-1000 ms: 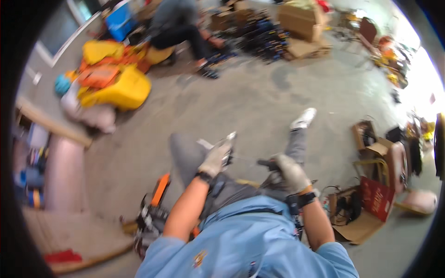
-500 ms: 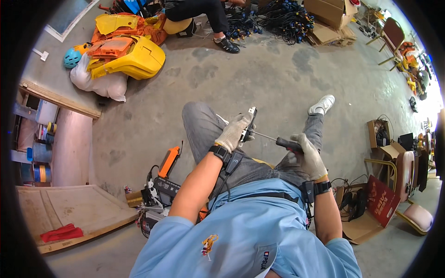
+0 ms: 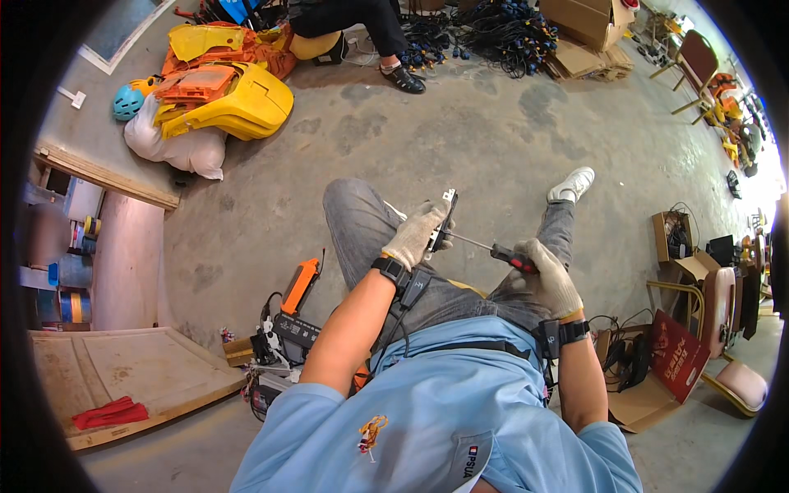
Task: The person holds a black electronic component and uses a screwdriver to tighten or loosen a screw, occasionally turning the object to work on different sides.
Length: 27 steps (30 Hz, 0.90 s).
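My left hand (image 3: 417, 232), in a pale knit glove, is closed around a narrow black part with white ends (image 3: 445, 215), held slanting above my bent leg. From the right, my gloved right hand (image 3: 546, 278) grips a screwdriver (image 3: 511, 257) by its black and red handle. The thin metal shaft points left, its tip at the side of the black part by my left fingers. Those fingers hide the exact contact point. Beside my left forearm lie an orange tool-like piece (image 3: 300, 285) and a dark unit with wires (image 3: 294, 333).
Yellow and orange plastic shells (image 3: 238, 103) are piled far left, near a seated person's leg (image 3: 386, 37). Bundled black cables (image 3: 509, 37) lie at the back. An open cardboard box (image 3: 645, 407) and chairs (image 3: 722, 316) stand right. A wooden panel (image 3: 181, 374) is at left.
The screwdriver handle has turned in my right hand, showing more red now. My left hand and the black part stay almost where they were.
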{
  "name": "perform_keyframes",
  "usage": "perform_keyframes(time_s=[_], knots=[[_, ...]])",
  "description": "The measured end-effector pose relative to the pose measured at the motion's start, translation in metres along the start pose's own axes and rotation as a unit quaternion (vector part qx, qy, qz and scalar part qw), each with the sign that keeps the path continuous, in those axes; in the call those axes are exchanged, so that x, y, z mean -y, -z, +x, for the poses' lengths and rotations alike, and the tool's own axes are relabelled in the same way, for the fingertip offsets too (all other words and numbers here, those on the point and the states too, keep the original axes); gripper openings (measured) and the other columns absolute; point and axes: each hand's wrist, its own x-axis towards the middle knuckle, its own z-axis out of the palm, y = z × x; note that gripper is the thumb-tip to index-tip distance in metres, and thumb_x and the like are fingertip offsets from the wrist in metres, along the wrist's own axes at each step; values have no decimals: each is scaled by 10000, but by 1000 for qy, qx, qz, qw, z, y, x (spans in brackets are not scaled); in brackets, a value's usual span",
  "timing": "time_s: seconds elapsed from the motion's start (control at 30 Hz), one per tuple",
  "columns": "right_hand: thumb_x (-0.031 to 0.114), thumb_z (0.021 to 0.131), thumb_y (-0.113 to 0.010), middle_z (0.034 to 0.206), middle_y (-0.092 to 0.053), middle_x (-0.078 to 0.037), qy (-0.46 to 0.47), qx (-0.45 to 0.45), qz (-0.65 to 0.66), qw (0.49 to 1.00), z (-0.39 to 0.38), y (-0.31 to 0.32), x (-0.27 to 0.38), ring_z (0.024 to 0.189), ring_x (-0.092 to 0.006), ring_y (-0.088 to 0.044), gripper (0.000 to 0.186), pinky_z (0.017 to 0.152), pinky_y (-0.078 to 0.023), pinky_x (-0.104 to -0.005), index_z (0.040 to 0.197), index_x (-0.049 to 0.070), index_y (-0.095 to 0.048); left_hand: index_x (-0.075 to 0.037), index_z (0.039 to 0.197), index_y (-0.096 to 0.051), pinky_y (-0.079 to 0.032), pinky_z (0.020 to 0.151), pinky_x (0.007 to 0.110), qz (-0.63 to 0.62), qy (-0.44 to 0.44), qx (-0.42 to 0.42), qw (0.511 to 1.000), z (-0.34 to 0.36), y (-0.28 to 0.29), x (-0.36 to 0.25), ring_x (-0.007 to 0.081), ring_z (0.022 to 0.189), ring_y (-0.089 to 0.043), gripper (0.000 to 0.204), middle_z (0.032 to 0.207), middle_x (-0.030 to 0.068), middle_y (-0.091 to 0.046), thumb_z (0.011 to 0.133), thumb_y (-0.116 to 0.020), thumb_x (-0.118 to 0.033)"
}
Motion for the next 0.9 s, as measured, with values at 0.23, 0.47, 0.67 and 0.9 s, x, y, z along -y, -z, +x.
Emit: perform_keyframes(time_s=[0.23,0.47,0.67,0.9], knots=[[225,1054,-621,1099,-637,-65,55,17,-29,998,8,13,-11,926,-145,-630,323,803,-588,-319,1312,30,-621,-60,1164,-609,-636,627,277,5,1,5,1000,6,1,4,117,666,-671,491,951,62,-678,1040,-644,-534],[244,1070,-608,1109,-640,-70,85,-12,-21,996,-9,-17,3,930,-148,-626,340,781,-570,-302,1330,25,-617,-54,1172,-609,-636,630,277,-5,3,-2,1000,1,1,1,120,682,-678,490,961,65,-680,1045,-639,-526],[261,1078,-603,1093,-628,-84,-6,37,-29,999,3,8,0,909,-151,-619,388,754,-554,-289,1347,-18,-599,-44,1178,-607,-637,634,278,6,-4,7,1000,-1,0,0,120,689,-681,492,969,69,-680,1055,-623,-519],[189,1030,-684,1098,-623,-79,118,18,-85,989,6,7,-7,808,-141,-612,395,634,-524,-261,1351,-23,-596,-40,1207,-591,-636,641,279,8,-2,10,1000,0,0,1,129,681,-676,499,981,75,-676,1052,-633,-513]])
